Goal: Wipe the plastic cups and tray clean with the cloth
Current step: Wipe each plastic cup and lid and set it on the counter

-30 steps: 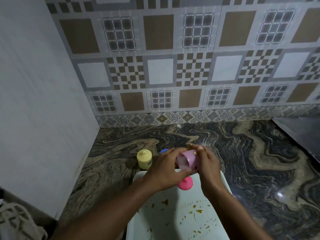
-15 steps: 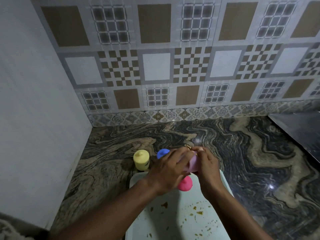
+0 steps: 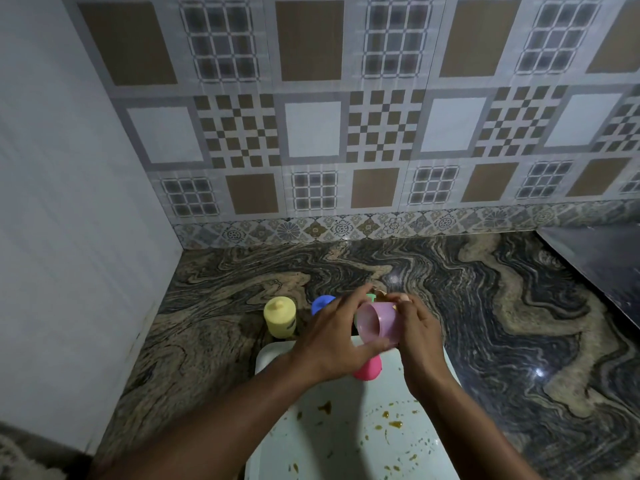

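Observation:
A pale pink plastic cup (image 3: pixel 384 322) lies on its side in the air above the tray's far end, mouth turned towards me and left. My left hand (image 3: pixel 329 344) grips its rim side, thumb underneath. My right hand (image 3: pixel 420 336) holds its base. A small tan scrap (image 3: pixel 381 294) shows at my right fingertips; I cannot tell if it is the cloth. A bright pink cup (image 3: pixel 369 371) stands upside down on the white tray (image 3: pixel 346 441), which has brown stains. A yellow cup (image 3: pixel 280 317), a blue cup (image 3: pixel 321 303) and a sliver of a green cup (image 3: pixel 371 298) stand on the counter behind.
The marbled dark stone counter (image 3: pixel 502 323) runs to a tiled back wall and a plain white side wall (image 3: pixel 69 237) on the left. A dark metal sheet (image 3: pixel 606 261) lies at the far right. Some knitted fabric (image 3: pixel 20 459) shows at the bottom left corner.
The pale pink cup has turned between my hands; half a second ago my left hand covered it, and now its open mouth shows again. Both hands stay above the tray's far end.

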